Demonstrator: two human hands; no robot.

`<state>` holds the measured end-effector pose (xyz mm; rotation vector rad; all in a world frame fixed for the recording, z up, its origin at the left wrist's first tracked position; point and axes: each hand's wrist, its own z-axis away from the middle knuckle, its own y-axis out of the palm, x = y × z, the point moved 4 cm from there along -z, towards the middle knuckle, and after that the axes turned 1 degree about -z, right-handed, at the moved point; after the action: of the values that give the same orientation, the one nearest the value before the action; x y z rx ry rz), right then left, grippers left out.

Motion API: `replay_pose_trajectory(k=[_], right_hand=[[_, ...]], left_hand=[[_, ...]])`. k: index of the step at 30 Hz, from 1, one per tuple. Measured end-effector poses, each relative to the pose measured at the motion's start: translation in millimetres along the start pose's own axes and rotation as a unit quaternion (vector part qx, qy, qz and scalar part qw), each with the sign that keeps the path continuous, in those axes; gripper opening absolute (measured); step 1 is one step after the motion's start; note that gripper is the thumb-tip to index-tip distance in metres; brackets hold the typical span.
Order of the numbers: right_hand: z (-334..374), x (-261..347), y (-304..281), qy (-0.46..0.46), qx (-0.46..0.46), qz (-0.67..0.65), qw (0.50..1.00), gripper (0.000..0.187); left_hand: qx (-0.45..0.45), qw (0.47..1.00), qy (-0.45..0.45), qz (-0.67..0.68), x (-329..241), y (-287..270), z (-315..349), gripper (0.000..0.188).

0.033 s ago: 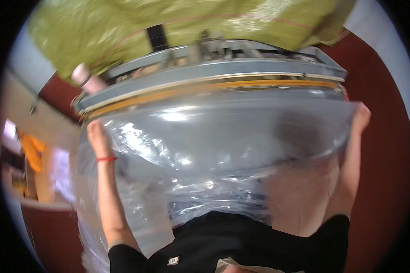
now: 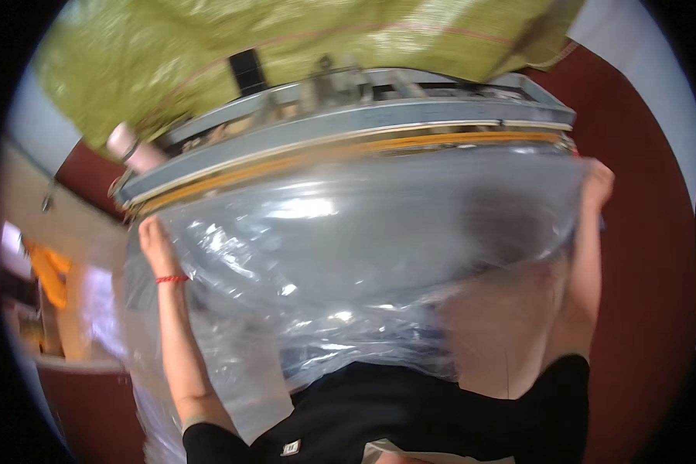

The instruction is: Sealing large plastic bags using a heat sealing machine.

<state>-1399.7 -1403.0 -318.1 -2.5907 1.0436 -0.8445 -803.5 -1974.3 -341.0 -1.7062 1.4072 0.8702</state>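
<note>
A wide sheet of clear plastic film (image 2: 363, 224) is stretched between my two hands in front of a long grey metal machine frame (image 2: 325, 124). My left hand (image 2: 155, 236) is closed on the film's far left corner, near the frame's left end. At the far right corner, my right hand (image 2: 598, 185) grips the same edge. The film's far edge lies close along an orange strip (image 2: 410, 145) on the frame's near side; whether they touch I cannot tell. Glossy folds of film hang toward my body.
Behind the frame spreads a yellow-green woven sheet (image 2: 309, 31). A pink cylinder (image 2: 135, 147) sits at the frame's left end. More clear plastic (image 2: 158, 421) hangs at the lower left. Dark red floor (image 2: 642, 271) shows on the right, and an orange object (image 2: 50, 274) at the far left.
The whole view has shifted slightly, so the frame and both hands appear a little farther left. My grip on the film is unchanged.
</note>
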Motion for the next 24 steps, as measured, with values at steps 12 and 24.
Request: replay_pose_trajectory(k=[12, 24], right_hand=[[17, -46, 156, 0.210, 0.068, -0.241, 0.945, 0.018], [19, -30, 140, 0.346, 0.040, -0.311, 0.884, 0.013]], left_hand=[[0.028, 0.998, -0.052, 0.026, 139, 26, -78, 0.017], [0.022, 0.983, -0.134, 0.126, 131, 20, -74, 0.010]])
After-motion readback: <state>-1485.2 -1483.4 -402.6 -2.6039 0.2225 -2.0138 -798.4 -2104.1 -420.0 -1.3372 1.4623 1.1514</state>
